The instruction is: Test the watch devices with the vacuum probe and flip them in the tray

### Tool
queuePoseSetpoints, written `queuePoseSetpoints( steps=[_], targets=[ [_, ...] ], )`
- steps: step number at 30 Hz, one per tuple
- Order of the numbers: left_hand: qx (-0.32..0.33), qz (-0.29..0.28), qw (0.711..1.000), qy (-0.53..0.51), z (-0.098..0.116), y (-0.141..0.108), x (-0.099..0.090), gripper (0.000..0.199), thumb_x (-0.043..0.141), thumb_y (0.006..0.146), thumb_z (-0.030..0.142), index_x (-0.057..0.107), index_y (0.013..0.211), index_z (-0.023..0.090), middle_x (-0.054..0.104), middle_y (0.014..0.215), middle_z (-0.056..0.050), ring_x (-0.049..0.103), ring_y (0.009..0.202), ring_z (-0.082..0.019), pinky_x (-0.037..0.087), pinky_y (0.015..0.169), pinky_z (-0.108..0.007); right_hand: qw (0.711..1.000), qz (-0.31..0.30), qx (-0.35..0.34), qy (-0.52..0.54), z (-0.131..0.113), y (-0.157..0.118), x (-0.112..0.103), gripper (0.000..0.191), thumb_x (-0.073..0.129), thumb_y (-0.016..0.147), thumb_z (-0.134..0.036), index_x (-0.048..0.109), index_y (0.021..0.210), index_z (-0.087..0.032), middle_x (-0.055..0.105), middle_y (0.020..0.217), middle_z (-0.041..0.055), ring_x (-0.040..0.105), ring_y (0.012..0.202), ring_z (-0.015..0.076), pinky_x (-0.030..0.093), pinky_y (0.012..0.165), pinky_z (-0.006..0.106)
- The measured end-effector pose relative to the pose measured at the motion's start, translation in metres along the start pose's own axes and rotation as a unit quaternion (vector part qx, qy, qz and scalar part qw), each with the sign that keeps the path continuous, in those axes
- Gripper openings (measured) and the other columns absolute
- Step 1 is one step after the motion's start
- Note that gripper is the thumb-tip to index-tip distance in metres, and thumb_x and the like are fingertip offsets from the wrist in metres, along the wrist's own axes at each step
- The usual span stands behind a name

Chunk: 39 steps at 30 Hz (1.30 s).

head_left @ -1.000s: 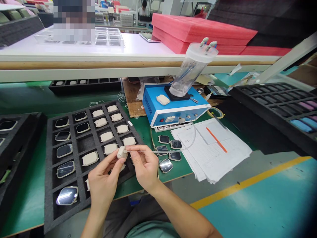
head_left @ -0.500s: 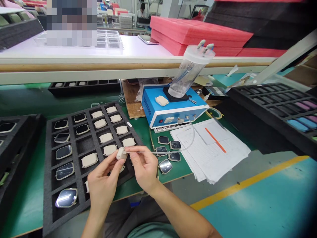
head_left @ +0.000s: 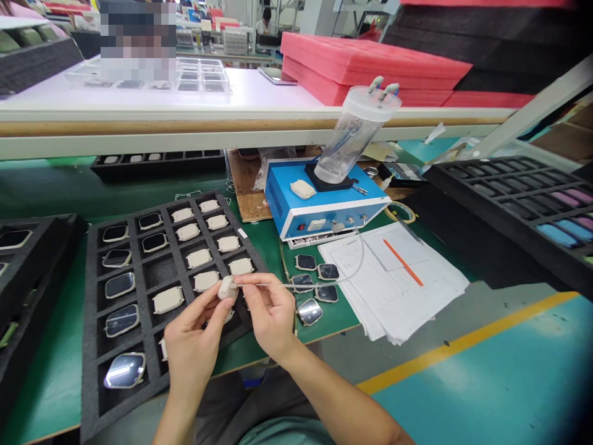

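A small beige smartwatch case [head_left: 227, 289] is pinched on edge between the thumb and fingers of my left hand [head_left: 194, 337]. My right hand [head_left: 272, 315] grips a thin clear tube [head_left: 362, 254] near its end. That end meets the side of the watch case; the exact contact is too small to make out. The tube curves back to the front of a blue box-shaped device [head_left: 277, 198]. Below my hands lies a black foam tray [head_left: 160, 272] holding beige cases and dark-screened watches in its pockets. Several more watches [head_left: 309, 311] lie on the green mat to the right.
A clear cylinder [head_left: 345, 145] and a beige case [head_left: 302, 188] stand on the blue device. Papers [head_left: 393, 296] with an orange stick [head_left: 403, 262] lie at right. More foam trays [head_left: 504, 185] sit on both sides. A white shelf [head_left: 185, 141] crosses behind, bearing pink foam [head_left: 352, 62].
Both hands keep the same hold on the watch case and tube, with hardly any movement. Only the camera view has shifted very slightly.
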State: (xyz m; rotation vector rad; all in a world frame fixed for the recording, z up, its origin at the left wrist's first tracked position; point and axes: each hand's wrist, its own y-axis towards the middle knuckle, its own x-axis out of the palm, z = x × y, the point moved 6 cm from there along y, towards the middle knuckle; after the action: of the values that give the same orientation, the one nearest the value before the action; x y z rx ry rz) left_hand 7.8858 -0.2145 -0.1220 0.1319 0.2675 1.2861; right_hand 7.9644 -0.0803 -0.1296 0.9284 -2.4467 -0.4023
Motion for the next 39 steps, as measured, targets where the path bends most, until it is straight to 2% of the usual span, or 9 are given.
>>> queuePoseSetpoints(
  steps=[13,19,21,24,26,28,31,35,39],
  targets=[
    [-0.001,-0.010,1.000,0.002,-0.001,0.000,0.002,0.032,0.086,0.078,0.031,0.085,0.109,0.022,0.085,0.101,-0.003,0.082,0.078,-0.019,0.069,0.075,-0.025,1.000,0.001,-0.007,-0.020,-0.002,0.000,-0.001,0.012,0.065,0.099,-0.022,0.076,0.102,-0.022,0.082,0.098,0.0056,0.081,0.089,0.0162,0.067,0.082,0.027],
    [0.068,-0.050,0.989,0.117,0.017,-0.006,-0.002,0.028,0.073,0.090,0.027,0.082,0.115,0.018,0.085,0.102,-0.006,0.081,0.080,-0.020,0.068,0.080,-0.031,0.998,0.009,0.006,-0.056,-0.001,-0.010,-0.009,0.012,0.066,0.099,-0.022,0.078,0.103,-0.022,0.082,0.100,0.0052,0.080,0.093,0.0155,0.067,0.084,0.026],
    [0.122,-0.057,0.969,0.209,0.029,0.005,-0.011,0.030,0.066,0.095,0.025,0.079,0.121,0.018,0.083,0.109,-0.008,0.080,0.089,-0.022,0.066,0.087,-0.035,0.998,0.028,0.013,-0.056,0.002,-0.014,-0.012,0.012,0.066,0.100,-0.024,0.077,0.103,-0.022,0.081,0.101,0.0053,0.080,0.093,0.0154,0.067,0.087,0.028],
    [0.173,-0.053,0.916,0.358,0.040,0.038,-0.037,0.038,0.050,0.101,0.023,0.074,0.130,0.014,0.078,0.123,-0.014,0.073,0.112,-0.029,0.059,0.101,-0.046,0.997,0.065,0.025,-0.011,0.006,-0.018,-0.015,0.011,0.064,0.102,-0.028,0.073,0.103,-0.021,0.077,0.104,0.0052,0.079,0.095,0.0174,0.069,0.085,0.034],
    [0.160,-0.073,0.885,0.432,0.034,0.066,-0.053,0.043,0.042,0.103,0.022,0.071,0.134,0.013,0.076,0.127,-0.016,0.069,0.117,-0.033,0.054,0.104,-0.052,0.996,0.080,0.033,0.015,0.007,-0.019,-0.014,0.011,0.064,0.102,-0.031,0.069,0.102,-0.021,0.075,0.107,0.0055,0.080,0.096,0.0188,0.070,0.084,0.037],
    [0.137,-0.134,0.863,0.467,0.021,0.088,-0.061,0.045,0.040,0.101,0.020,0.073,0.131,0.015,0.077,0.125,-0.015,0.069,0.113,-0.032,0.053,0.104,-0.052,0.996,0.078,0.042,0.015,0.008,-0.019,-0.012,0.013,0.064,0.102,-0.033,0.066,0.102,-0.021,0.075,0.108,0.0061,0.080,0.095,0.0194,0.070,0.084,0.039],
    [0.133,-0.195,0.852,0.467,0.006,0.102,-0.062,0.043,0.043,0.097,0.019,0.077,0.124,0.016,0.078,0.121,-0.014,0.069,0.113,-0.031,0.051,0.106,-0.049,0.997,0.066,0.050,-0.003,0.006,-0.018,-0.010,0.015,0.064,0.102,-0.035,0.067,0.102,-0.021,0.076,0.102,0.0062,0.080,0.092,0.0194,0.070,0.083,0.038],
    [0.146,-0.123,0.861,0.472,0.005,0.112,-0.068,0.045,0.049,0.095,0.025,0.073,0.131,0.014,0.074,0.131,-0.016,0.065,0.124,-0.033,0.047,0.112,-0.049,0.996,0.060,0.061,-0.022,0.007,-0.018,-0.012,0.017,0.066,0.101,-0.038,0.067,0.103,-0.021,0.076,0.093,0.0044,0.080,0.083,0.0181,0.068,0.079,0.035],
    [0.093,-0.110,0.841,0.522,0.008,0.141,-0.071,0.028,0.060,0.090,0.021,0.081,0.108,0.020,0.080,0.120,-0.014,0.070,0.120,-0.036,0.050,0.107,-0.047,0.996,0.064,0.065,-0.023,0.010,-0.015,-0.010,0.021,0.066,0.101,-0.041,0.064,0.105,-0.021,0.075,0.087,0.0020,0.078,0.074,0.0158,0.065,0.072,0.030]
  ],
)
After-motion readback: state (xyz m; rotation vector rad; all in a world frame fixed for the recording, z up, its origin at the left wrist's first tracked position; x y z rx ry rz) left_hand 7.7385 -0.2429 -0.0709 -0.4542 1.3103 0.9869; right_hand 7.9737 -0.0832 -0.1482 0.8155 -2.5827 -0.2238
